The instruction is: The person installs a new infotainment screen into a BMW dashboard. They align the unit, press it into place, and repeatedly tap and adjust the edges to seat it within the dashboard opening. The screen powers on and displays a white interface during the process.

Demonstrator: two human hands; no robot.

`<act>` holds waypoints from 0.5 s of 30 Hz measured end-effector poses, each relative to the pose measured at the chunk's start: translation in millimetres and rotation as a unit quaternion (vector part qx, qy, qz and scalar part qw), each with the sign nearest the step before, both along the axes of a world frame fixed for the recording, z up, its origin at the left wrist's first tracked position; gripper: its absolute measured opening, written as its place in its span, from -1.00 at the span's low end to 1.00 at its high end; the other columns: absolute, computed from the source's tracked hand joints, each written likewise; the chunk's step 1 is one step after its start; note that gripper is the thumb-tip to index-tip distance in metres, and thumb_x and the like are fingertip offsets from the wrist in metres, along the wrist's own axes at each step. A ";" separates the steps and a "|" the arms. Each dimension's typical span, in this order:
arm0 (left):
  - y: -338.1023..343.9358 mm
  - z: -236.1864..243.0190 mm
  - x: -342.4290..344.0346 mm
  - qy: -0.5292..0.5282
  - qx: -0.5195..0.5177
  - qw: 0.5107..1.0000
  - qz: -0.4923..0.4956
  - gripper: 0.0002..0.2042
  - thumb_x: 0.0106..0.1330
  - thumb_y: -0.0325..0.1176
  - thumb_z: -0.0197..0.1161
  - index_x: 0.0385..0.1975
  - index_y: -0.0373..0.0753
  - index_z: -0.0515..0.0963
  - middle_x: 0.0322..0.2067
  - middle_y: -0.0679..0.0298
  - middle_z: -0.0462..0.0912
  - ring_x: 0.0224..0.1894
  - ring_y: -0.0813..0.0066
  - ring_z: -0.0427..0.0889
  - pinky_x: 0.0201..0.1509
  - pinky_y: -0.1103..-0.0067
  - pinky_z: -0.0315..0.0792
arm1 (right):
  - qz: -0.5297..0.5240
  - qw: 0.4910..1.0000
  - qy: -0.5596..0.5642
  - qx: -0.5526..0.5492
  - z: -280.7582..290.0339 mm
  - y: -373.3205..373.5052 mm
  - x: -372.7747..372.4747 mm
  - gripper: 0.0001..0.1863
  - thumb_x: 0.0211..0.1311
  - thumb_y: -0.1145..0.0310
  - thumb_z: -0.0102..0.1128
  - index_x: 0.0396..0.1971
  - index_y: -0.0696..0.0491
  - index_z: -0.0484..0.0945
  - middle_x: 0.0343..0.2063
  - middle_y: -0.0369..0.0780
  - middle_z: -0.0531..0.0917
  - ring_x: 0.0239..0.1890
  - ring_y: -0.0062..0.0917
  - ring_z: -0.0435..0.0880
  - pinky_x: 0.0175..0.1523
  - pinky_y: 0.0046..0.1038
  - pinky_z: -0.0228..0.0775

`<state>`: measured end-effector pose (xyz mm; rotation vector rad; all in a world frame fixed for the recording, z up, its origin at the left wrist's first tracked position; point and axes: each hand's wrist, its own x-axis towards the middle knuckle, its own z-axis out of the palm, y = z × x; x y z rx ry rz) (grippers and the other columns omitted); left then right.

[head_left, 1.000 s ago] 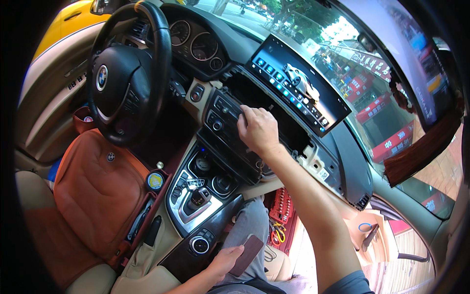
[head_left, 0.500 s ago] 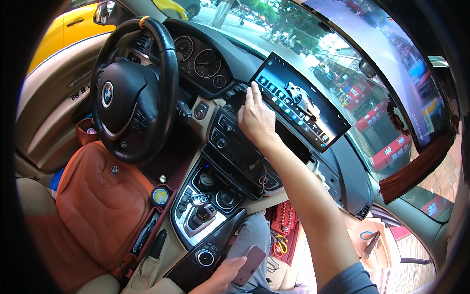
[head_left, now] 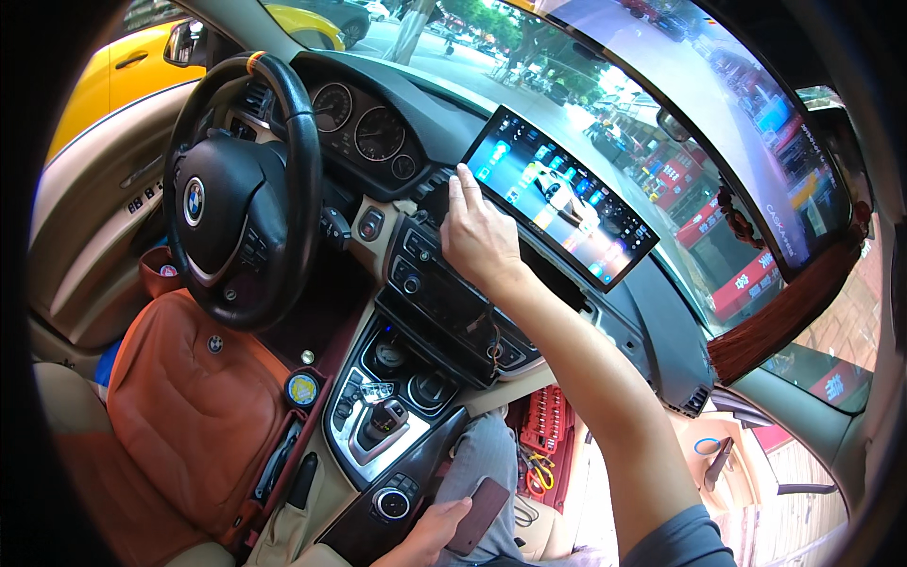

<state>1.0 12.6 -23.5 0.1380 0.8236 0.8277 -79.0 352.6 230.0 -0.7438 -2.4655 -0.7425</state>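
A wide touchscreen (head_left: 564,200) stands tilted on the dashboard, lit with a car picture and several icons. At its lower left corner is my right hand (head_left: 480,238), its fingers stretched out and the fingertips at the screen's edge. Whether they press on the glass I cannot tell. Low in the view, my left hand (head_left: 436,531) is closed round a dark smartphone (head_left: 478,516), held above my jeans-clad leg (head_left: 482,454). The phone's far face is hidden.
Left of the centre console (head_left: 383,430) are the steering wheel (head_left: 236,189) and an orange-brown seat cover (head_left: 194,378). A red tool case (head_left: 546,420) and yellow-handled pliers (head_left: 539,472) lie by my leg. A large mirror display (head_left: 746,123) with a tassel (head_left: 789,317) hangs at upper right.
The touchscreen's picture has changed: its row of icons has given way to a brighter layout. My right hand stays at the screen's corner, and the left still grips the phone. The view has shifted slightly.
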 end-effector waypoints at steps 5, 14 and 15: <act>-9.1 8.9 -0.3 0.028 0.067 0.997 0.039 -0.61 0.57 -0.12 0.16 0.05 -0.38 0.65 -0.21 0.26 0.73 -0.22 0.54 0.64 -0.10 0.57 0.48 | -0.017 1.000 0.014 0.012 14.1 -0.7 -10.1 -0.39 0.23 0.39 0.14 0.26 0.38 0.41 0.35 0.18 0.41 -0.15 -0.12 0.78 -0.13 -0.23 0.68; -6.4 13.9 -3.8 0.043 0.071 0.996 0.042 -0.62 0.56 -0.09 0.17 -0.06 -0.34 0.68 -0.35 0.32 0.68 -0.34 0.57 0.58 -0.24 0.59 0.43 | -0.129 0.988 0.067 -0.048 42.6 5.9 -23.5 -0.35 0.24 0.32 0.10 0.25 0.42 0.34 0.37 0.28 0.33 -0.20 -0.01 0.79 -0.14 -0.20 0.69; -6.5 14.1 -4.1 0.046 0.072 0.996 0.041 -0.62 0.56 -0.09 0.17 -0.06 -0.34 0.68 -0.36 0.33 0.67 -0.35 0.58 0.58 -0.25 0.59 0.42 | -0.145 0.985 0.071 -0.054 44.2 7.3 -24.0 -0.34 0.24 0.31 0.11 0.26 0.43 0.33 0.37 0.29 0.32 -0.19 -0.01 0.79 -0.14 -0.20 0.69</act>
